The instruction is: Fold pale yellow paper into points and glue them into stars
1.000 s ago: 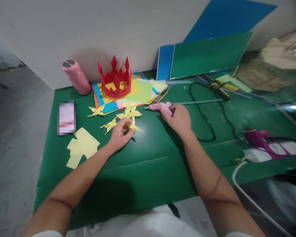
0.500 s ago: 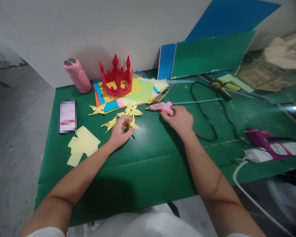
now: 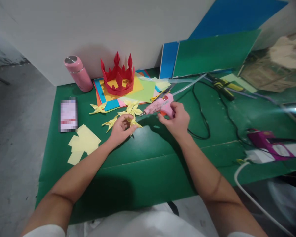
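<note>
My left hand (image 3: 120, 130) pinches a small yellow folded paper flower (image 3: 132, 122) just above the green table (image 3: 148, 158). My right hand (image 3: 175, 121) is closed round the grip of a pink glue gun (image 3: 159, 104), lifted off the table with its nozzle pointing left toward the flower. More yellow paper flowers (image 3: 132, 108) lie just behind my left hand, and another one (image 3: 98, 108) lies further left.
A red paper crown (image 3: 118, 76) sits on a stack of coloured paper sheets (image 3: 143, 90) by the wall. A pink bottle (image 3: 79, 73), a phone (image 3: 68, 114) and yellow paper squares (image 3: 84, 144) lie left. A black cable (image 3: 199, 112), green and blue boards (image 3: 212, 52) and a purple tool (image 3: 268, 141) are right.
My right hand has picked the glue gun up off the table and tilted its nozzle down toward the flower. My left hand stays pinched on the yellow flower.
</note>
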{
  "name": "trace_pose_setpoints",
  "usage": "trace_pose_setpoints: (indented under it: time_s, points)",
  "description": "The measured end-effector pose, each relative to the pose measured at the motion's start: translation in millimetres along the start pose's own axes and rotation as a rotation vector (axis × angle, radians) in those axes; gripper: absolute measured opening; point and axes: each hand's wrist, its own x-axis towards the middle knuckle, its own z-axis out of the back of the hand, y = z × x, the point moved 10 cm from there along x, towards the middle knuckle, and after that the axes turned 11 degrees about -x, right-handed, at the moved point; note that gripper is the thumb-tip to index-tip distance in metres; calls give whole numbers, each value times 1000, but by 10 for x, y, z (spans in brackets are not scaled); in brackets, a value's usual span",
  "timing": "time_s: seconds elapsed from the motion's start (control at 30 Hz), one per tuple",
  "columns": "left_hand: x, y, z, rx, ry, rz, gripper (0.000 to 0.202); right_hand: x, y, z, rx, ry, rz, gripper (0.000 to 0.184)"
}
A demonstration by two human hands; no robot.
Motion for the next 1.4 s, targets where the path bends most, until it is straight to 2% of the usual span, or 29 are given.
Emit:
trace_pose_setpoints:
  time_s: [0.27,0.43,0.7,0.8,1.03,1.4]
  points:
    - [20,8,24,66,-2,18,26,-75,87,-38,-36,-2,59,50]
    - [19,37,19,24,0,33,26,-76,94,-85,-70,40,62,47]
    - [18,23,20,43,6,12,25,-71,166,-48,-67,52,101,43]
    - [17,33,37,-6,-20,28,26,-71,194,-19,-64,12,141,43]
    - [14,26,46,-101,-53,44,27,-103,291,138,-22,-180,271,39]
    - [12,34,42,-112,-47,58,25,-88,259,141,-41,-165,272,38]
